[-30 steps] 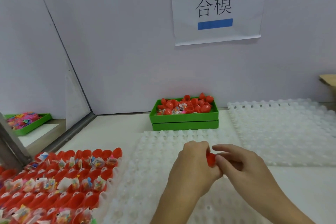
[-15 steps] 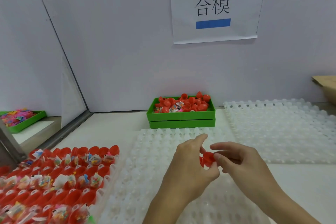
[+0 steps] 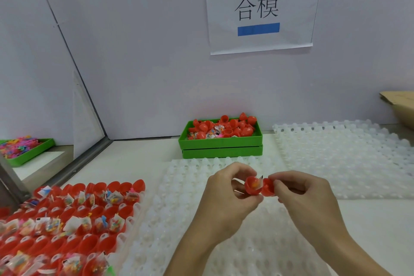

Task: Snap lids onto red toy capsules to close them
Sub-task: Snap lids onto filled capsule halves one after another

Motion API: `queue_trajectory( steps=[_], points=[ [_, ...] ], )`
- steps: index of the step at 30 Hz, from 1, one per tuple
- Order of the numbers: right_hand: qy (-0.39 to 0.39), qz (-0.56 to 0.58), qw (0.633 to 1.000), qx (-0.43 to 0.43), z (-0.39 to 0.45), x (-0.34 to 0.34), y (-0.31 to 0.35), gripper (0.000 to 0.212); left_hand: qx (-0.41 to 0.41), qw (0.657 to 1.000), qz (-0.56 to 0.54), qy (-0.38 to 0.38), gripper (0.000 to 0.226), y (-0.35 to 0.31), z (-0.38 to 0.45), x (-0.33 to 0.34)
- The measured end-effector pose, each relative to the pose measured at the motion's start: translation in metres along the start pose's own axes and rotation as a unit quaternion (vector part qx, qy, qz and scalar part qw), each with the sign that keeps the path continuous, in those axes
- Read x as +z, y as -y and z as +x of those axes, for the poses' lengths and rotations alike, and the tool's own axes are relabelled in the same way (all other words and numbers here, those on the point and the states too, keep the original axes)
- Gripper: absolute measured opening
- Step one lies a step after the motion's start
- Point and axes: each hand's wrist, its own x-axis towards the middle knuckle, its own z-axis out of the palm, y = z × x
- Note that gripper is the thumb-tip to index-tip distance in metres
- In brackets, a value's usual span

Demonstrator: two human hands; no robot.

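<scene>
Above the green tray (image 3: 221,144) we read 合模 on the paper sign (image 3: 259,9). Our left hand (image 3: 226,197) pinches the open capsule (image 3: 252,185); our right hand (image 3: 307,197) pinches its lid (image 3: 268,188); contents unclear.

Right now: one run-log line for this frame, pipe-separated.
step: closing capsule | left hand: holds filled capsule half | right hand: holds lid beside it | state: halves apart, not snapped | below: white tray
</scene>
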Motion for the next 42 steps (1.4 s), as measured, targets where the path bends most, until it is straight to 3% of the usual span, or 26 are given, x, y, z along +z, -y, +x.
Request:
queue_trajectory(
  steps=[11, 17, 22, 31, 42],
  points=[
    [-0.018, -0.015, 0.999, -0.026, 0.004, -0.002, -0.004, 0.025, -0.009, 1.0, 0.0, 0.006, 0.024, 0.004, 0.002, 0.002],
    [0.002, -0.098, 0.979, -0.18, -0.004, -0.001, 0.002, 0.015, -0.025, 0.998, 0.031, -0.048, 0.026, 0.009, 0.003, 0.007],
    [0.04, -0.113, 0.97, -0.213, -0.007, 0.004, 0.001, 0.026, -0.003, 0.998, 0.035, -0.05, 0.022, 0.013, 0.003, 0.015],
    [0.021, -0.102, 0.972, -0.213, -0.006, 0.002, 0.002, 0.041, 0.021, 0.999, -0.017, -0.017, 0.023, 0.011, -0.001, 0.022],
    [0.014, -0.015, 0.989, -0.148, -0.002, -0.003, 0.006, 0.027, 0.012, 0.995, -0.094, -0.016, 0.011, 0.005, -0.001, 0.018]
  ],
)
